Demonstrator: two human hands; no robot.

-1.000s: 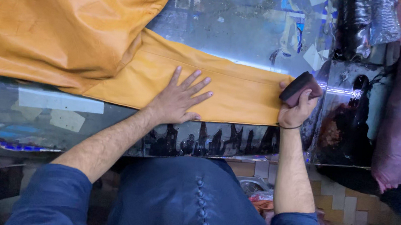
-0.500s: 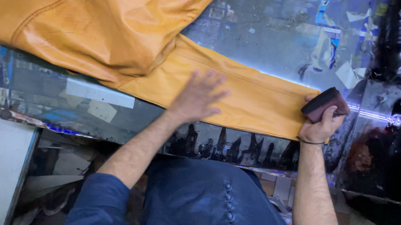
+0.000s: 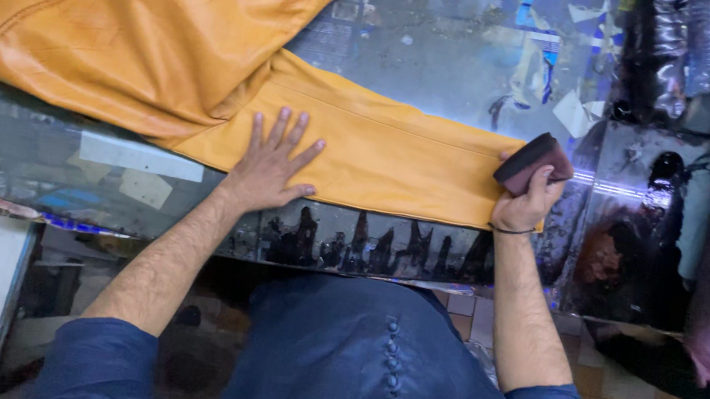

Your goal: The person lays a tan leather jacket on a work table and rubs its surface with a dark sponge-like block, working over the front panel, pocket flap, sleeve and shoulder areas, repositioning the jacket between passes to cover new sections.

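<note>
Left hand spread flat on sleeve running left-right along worktop; right hand gripping sponge at right cuff end.

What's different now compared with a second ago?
Little. The right hand keeps its grip on the dark sponge at the sleeve's end, and the left hand stays flat on the sleeve, fingers spread. Mostly the view shifted, so more of the tan jacket shows.
</note>
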